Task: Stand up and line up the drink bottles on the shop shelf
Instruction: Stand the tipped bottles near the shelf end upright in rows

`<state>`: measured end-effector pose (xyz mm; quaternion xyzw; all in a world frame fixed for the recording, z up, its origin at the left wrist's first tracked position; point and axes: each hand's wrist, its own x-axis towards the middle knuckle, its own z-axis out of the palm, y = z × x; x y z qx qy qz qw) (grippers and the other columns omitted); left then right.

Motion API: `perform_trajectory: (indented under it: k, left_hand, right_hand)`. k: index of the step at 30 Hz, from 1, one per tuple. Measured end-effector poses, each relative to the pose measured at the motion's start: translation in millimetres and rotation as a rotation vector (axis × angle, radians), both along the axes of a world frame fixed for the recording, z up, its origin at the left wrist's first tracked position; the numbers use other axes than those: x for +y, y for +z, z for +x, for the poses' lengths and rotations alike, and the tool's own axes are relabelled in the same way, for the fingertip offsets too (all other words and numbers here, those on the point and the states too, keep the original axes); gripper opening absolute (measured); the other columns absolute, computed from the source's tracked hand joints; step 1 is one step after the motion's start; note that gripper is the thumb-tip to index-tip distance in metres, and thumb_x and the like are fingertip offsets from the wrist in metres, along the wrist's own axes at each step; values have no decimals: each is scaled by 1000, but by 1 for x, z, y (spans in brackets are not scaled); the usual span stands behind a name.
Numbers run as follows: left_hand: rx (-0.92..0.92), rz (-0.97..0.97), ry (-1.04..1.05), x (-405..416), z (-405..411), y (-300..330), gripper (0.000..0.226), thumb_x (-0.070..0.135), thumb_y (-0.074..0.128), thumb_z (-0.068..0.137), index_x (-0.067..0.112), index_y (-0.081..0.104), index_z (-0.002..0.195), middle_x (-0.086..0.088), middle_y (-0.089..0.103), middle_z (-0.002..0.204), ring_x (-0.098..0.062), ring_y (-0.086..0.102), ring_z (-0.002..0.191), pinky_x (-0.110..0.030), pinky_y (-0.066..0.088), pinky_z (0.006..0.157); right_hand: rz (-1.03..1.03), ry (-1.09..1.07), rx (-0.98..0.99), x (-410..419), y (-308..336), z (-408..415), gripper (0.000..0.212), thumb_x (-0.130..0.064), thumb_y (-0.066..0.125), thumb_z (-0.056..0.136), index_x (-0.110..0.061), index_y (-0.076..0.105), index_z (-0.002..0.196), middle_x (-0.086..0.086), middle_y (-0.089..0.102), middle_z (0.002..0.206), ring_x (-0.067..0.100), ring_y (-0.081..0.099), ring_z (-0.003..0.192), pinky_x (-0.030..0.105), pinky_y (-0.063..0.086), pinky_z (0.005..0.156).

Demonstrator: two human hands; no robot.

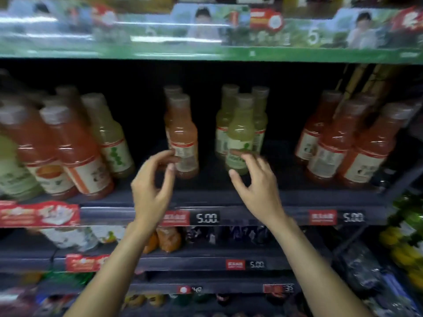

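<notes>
On the far left of the shelf (pixel 229 197) a cluster of orange bottles (pixel 75 154) stood crowded together near the front edge, with a green bottle (pixel 109 143) just behind them to the right. The whole view was blurred, so I could not read the labels.

My left hand (pixel 152 186) reached up at the lower part of the middle orange bottle (pixel 184 138), which stood upright with another orange one directly behind it. My fingers were spread and loosely curved, the fingertips at or just beside its label; I could not tell whether they actually touched, and they were not closed around it.

My right hand (pixel 256 181) was likewise spread, fingers relaxed, its fingertips at the label of the front green bottle (pixel 240 138). That one stood upright, with two more green bottles close behind it.

Well apart to the right stood a group of red-orange bottles (pixel 352 145), bunched in front of one another.

Along the shelf's front rail, a price tag (pixel 207 218) read 5.00.
</notes>
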<state>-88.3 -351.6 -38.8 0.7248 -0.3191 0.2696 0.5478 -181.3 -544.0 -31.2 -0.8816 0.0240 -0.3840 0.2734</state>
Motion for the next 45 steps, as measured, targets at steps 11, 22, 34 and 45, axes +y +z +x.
perform_trajectory:
  k: [11,22,34,45]
  left_hand:
    - [-9,-54,411,123,68,-9,69,23,65,83,-5,34,138,-26,39,137,-31,34,130,-17,17,112]
    - [-115,208,507,132,88,-17,79,18,76,78,4,32,142,-22,44,135,-35,42,119,-32,33,98]
    - [-187,276,496,144,88,-21,79,25,73,82,5,30,144,-20,39,142,-29,36,127,-34,37,101]
    - [-227,170,-88,86,60,-9,45,19,57,89,3,47,130,-10,52,131,-20,47,122,-29,38,104]
  right_hand:
    - [570,146,96,75,-11,130,102,-27,79,73,-25,8,147,7,35,145,13,42,128,26,38,107]
    - [115,-119,-246,151,7,129,77,-18,68,83,-15,24,146,16,28,148,25,29,138,28,27,111]
    - [409,345,210,204,16,189,100,-20,69,84,-41,-5,147,0,24,154,11,36,134,35,35,108]
    - [368,136,-75,155,-6,81,97,-16,75,79,-49,7,140,-12,33,146,-5,37,130,12,36,101]
